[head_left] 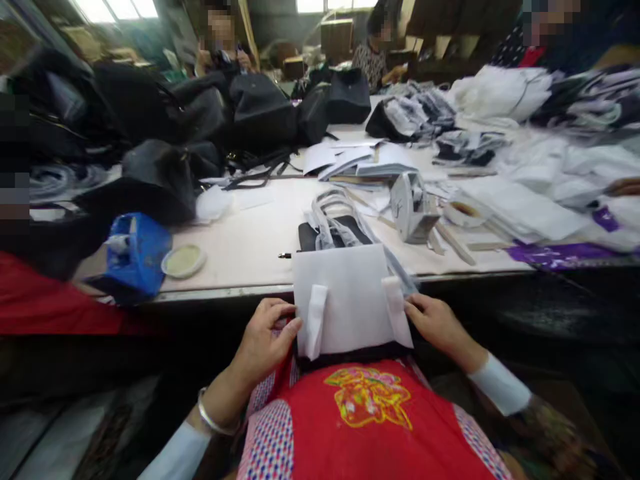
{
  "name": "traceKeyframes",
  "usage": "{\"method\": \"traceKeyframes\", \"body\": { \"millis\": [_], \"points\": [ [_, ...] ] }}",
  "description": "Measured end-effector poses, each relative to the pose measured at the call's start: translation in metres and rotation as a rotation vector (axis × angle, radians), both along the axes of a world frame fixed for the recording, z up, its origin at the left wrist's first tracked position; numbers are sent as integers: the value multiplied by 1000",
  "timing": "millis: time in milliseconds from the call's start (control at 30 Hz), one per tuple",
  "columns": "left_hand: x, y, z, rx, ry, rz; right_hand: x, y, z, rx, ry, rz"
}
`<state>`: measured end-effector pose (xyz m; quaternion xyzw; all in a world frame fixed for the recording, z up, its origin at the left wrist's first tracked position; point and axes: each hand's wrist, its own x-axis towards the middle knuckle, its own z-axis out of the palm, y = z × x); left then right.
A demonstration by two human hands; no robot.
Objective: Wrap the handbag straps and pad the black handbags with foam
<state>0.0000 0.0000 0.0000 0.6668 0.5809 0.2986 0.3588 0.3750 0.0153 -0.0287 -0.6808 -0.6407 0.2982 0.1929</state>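
A black handbag [307,238] leans between my lap and the table edge, its handles [334,207] wrapped in clear plastic. Over its front lies a white sheet [355,307], with a folded white strip [316,320] near its left side and another white strip [394,303] near its right. My left hand [270,333] pinches the left edge of the bag and sheet between thumb and fingers. On the opposite edge, my right hand [435,321] has its fingers closed, partly hidden behind the side. A dark pen-like tip [285,256] sticks out left of the bag.
On the table [240,247] stand a blue tape dispenser [135,250], a round lid [183,261] and a grey dispenser [413,207]. Black bags [260,110] crowd the back left. White paper stacks [370,160], a tape roll [464,212] and plastic lie right. Other people sit across.
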Motion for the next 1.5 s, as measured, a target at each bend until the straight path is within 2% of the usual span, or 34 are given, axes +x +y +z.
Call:
{"method": "traceKeyframes", "body": {
  "millis": [133, 233, 367, 500, 633, 700, 767, 867, 967, 1033, 1133, 1267, 1367, 1500],
  "points": [
    [11, -5, -13, 24, -27, 72, -13, -23, -11, 1, 215, -112],
    [23, -7, -21, -11, 47, 36, -27, -40, -21, -33, 341, -137],
    [25, -5, -28, -36, 98, 32, -46, -51, -25, 15, 277, -204],
    [12, 0, -32, -55, 127, 11, -54, -45, -22, -15, 221, -244],
    [0, 5, -30, -13, 124, -29, -43, -37, -16, -130, 158, -168],
    [-8, 13, -25, 57, 106, -36, -32, -28, -5, -160, 118, -116],
    [-18, 26, -18, 130, 80, -44, -24, -10, 15, -100, 50, -120],
    [-36, 53, -5, 210, 51, -27, -27, 34, 54, 84, -46, -144],
    [-45, 83, 7, 288, 17, 4, -55, 92, 85, 230, -69, -24],
    [-42, 99, 16, 334, -6, 3, -82, 132, 95, 258, -73, 86],
    [-28, 113, 29, 388, -43, -37, -125, 188, 95, 207, -74, 152],
    [-10, 118, 36, 423, -89, -139, -176, 246, 79, 111, -97, 162],
    [-9, 121, 31, 406, -81, -161, -202, 272, 64, 49, -87, 118],
    [-21, 128, 27, 348, -65, -119, -214, 281, 55, -27, 71, 52]
  ]
}}
